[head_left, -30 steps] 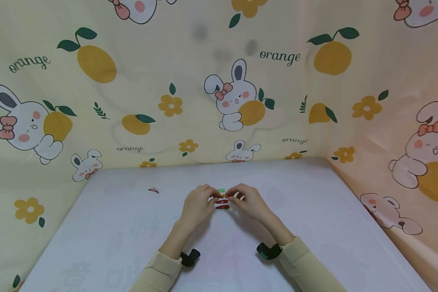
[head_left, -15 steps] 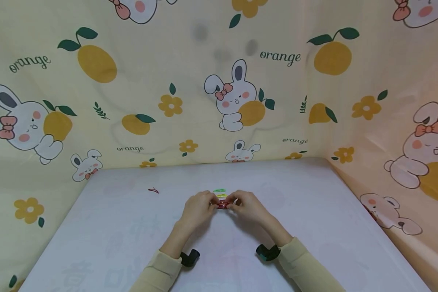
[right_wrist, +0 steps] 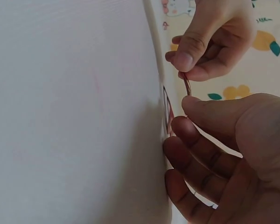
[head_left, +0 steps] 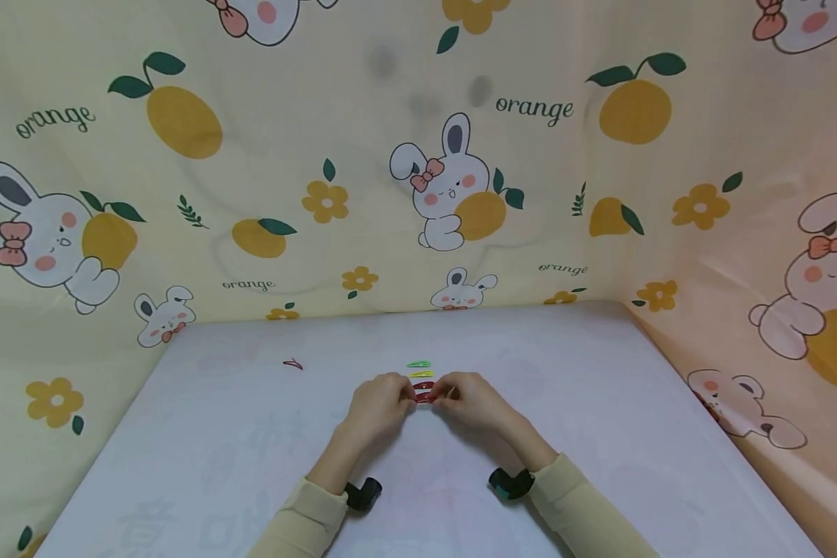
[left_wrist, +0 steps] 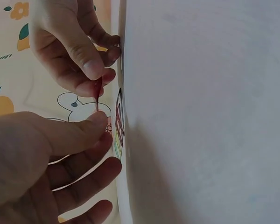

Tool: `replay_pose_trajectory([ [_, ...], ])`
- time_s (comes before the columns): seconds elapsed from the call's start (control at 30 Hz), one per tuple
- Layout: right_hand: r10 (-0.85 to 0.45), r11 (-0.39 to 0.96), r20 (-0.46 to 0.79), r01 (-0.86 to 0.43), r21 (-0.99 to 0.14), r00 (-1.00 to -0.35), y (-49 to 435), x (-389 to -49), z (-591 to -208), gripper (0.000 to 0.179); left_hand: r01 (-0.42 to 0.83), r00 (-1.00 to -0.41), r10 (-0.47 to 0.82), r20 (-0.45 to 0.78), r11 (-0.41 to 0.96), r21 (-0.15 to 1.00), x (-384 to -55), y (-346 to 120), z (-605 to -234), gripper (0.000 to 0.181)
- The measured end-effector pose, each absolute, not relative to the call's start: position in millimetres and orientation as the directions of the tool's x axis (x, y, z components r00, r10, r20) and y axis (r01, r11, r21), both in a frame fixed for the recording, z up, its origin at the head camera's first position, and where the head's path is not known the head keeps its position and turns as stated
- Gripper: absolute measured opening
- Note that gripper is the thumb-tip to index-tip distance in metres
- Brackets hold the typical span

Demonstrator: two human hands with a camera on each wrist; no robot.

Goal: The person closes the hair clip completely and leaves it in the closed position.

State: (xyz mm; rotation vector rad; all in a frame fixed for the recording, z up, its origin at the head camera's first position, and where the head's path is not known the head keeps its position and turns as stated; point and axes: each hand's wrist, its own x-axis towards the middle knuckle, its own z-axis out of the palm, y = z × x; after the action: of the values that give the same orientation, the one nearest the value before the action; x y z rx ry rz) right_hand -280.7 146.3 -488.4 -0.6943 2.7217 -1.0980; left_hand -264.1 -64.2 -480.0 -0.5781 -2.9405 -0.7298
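Between both hands, just above the white table [head_left: 565,434], a slim red snap hair clip [left_wrist: 97,95] is stretched. My left hand [head_left: 380,403] pinches one end with thumb and forefinger, and my right hand [head_left: 470,399] pinches the other. The right wrist view shows this held clip [right_wrist: 187,85] edge-on, apart from the tabletop. Beyond the fingers lies a column of clips: a green clip [head_left: 419,363], a yellow clip [head_left: 421,373] and a red clip [head_left: 423,384]. Closest to the hands, another dark red clip [left_wrist: 120,109] lies on the table, partly covered in the head view.
Off to the left on the tabletop lies a single red clip [head_left: 293,363], its parts spread apart. A patterned cloth [head_left: 363,163] with rabbits and oranges hangs behind the table and along its sides.
Both hands have come toward the person with the held clip, from over the yellow clip to the near end of the column. The yellow and green clips are now uncovered.
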Motion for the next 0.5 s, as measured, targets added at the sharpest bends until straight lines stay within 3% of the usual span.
replay_pose_trajectory([
  [0.5, -0.491, 0.664, 0.055, -0.415, -0.622, -0.869, 143.5, -276.8, -488.4, 0.007, 0.362, -0.929, 0.359, 0.089, 0.831, 0.422, -261.6, -64.0, -482.1, 0.011],
])
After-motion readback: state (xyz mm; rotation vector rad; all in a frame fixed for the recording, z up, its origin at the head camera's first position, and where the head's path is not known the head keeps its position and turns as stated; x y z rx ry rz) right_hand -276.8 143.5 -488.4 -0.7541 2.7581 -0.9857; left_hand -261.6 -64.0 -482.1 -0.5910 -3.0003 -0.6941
